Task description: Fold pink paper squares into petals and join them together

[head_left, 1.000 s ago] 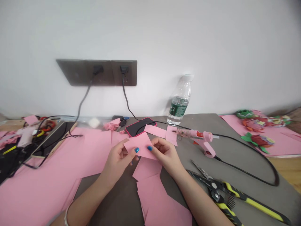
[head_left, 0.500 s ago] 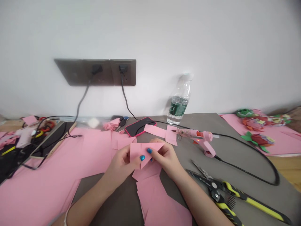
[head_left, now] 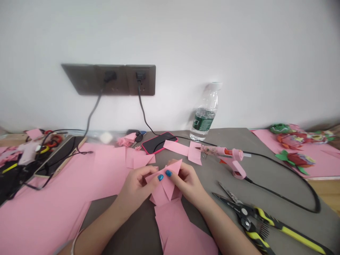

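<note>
A folded piece of pink paper is pinched between my two hands in the middle of the view. My left hand is closed on its left side, thumb on top. On its right side, my right hand grips it, the thumb pressing near the left thumb. One corner of the paper points up beside my right hand. Underneath lie several pink paper squares, overlapping on the grey table. Fingers behind the paper are partly hidden.
To the right lie a pink glue gun with a black cord and yellow-black pliers. Behind stand a water bottle and a phone. Large pink sheets cover the left; paper flowers lie far right.
The folded paper has turned and tilted between my hands; its flat top edge now slopes, with one corner pointing up. Both hands keep hold, and the view has shifted slightly.
</note>
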The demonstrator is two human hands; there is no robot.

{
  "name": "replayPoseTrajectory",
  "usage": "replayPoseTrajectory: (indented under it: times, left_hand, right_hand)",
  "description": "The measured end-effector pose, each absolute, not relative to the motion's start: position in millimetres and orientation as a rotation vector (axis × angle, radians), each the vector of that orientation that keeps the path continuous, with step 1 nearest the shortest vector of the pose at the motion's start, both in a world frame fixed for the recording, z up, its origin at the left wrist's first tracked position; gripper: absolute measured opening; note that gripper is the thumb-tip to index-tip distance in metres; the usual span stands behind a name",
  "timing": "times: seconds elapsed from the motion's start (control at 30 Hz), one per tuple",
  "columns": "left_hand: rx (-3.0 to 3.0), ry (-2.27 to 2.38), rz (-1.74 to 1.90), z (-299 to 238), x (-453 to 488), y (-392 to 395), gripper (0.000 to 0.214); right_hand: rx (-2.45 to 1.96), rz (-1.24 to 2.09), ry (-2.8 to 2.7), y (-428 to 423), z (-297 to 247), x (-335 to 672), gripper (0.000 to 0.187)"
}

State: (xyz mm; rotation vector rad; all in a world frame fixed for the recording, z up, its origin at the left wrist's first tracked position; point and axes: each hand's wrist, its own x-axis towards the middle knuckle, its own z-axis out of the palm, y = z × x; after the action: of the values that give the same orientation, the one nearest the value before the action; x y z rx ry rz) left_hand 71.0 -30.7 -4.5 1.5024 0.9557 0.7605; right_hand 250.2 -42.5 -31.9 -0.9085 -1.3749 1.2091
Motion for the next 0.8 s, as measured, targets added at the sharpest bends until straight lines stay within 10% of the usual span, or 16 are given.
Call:
replayPoseTrajectory:
  times: [0.8]
  left_hand:
    - [1.778,0.978,0.689,-2.4,70.0,-36.5,0.038]
  right_hand:
    - [-0.864,1.221,-1.390,-47.2,-29.0,249.9,0.036]
